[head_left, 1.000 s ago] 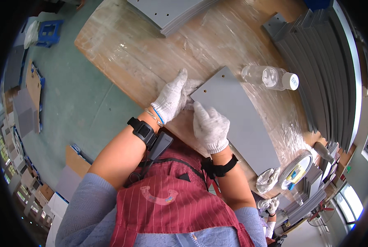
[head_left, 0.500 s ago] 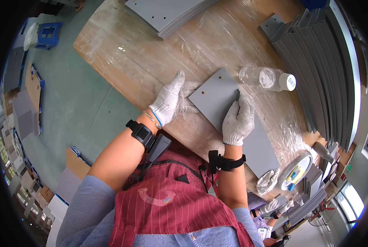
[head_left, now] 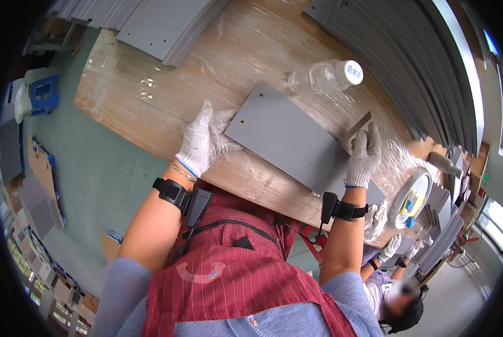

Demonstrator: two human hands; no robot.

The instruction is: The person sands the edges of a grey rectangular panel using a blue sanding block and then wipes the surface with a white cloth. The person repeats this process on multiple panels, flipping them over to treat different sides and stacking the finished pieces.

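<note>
A long grey board point(head_left: 296, 130) with small holes near its left end lies at a slant on the film-covered table. My left hand point(head_left: 204, 137), in a white knit glove, is open beside that left end. Its thumb points up, and its stretched fingertips meet the board's edge. Toward the board's right end is my gloved right hand point(head_left: 365, 154), closed on a thin flat grey strip point(head_left: 359, 124) that juts up from its fingers. What kind of piece the strip is, I cannot make out. Beyond the board a clear plastic bottle point(head_left: 316, 78) with a white cap lies on its side.
Grey boards are stacked at the far left point(head_left: 161, 31) and in a long row at the far right point(head_left: 403, 62). A round white-rimmed container point(head_left: 411, 196) and a crumpled whitish cloth point(head_left: 376, 219) sit at right. Past them, a co-worker's gloved hands point(head_left: 391, 247) show.
My right hand has slid rightward along the board, and the grey strip now shows in its fingers. My left hand stays at the left end. The whole view has shifted and turned.
</note>
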